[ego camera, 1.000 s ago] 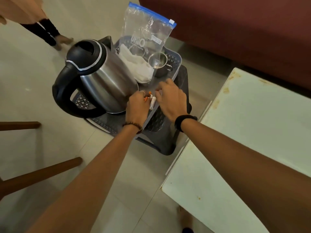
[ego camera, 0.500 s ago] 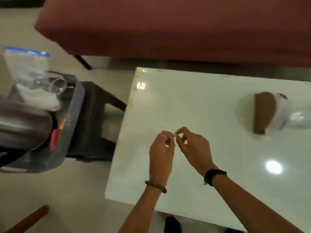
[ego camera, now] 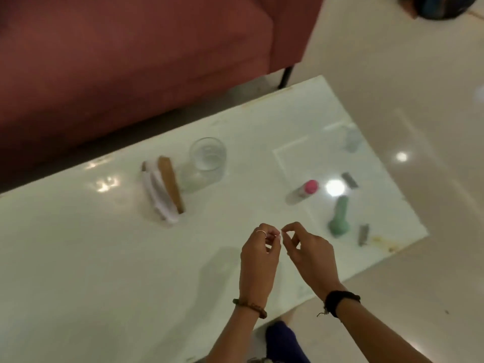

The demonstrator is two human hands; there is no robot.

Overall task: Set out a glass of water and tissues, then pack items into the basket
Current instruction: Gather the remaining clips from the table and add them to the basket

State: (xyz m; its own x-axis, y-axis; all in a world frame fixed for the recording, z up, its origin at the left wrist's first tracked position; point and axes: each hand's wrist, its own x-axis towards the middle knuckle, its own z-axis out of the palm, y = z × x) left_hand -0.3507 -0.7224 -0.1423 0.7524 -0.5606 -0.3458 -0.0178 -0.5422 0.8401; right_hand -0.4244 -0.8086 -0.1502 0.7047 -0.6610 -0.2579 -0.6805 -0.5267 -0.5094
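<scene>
Glossy white desk point(ego camera: 104, 258) throwing back lamp glare; clear smooth glass point(ego camera: 207, 159); soft white tissues point(ego camera: 159, 195) in a wooden holder point(ego camera: 170, 182); matt red cloth sofa point(ego camera: 131, 48).

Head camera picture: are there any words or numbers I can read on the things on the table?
None can be read.
Pink-capped bottle: any label is too blurred.
Green bottle: no text shows.
Small grey packets: too small and blurred.
Glass and tissue holder: no writing shows.
</scene>
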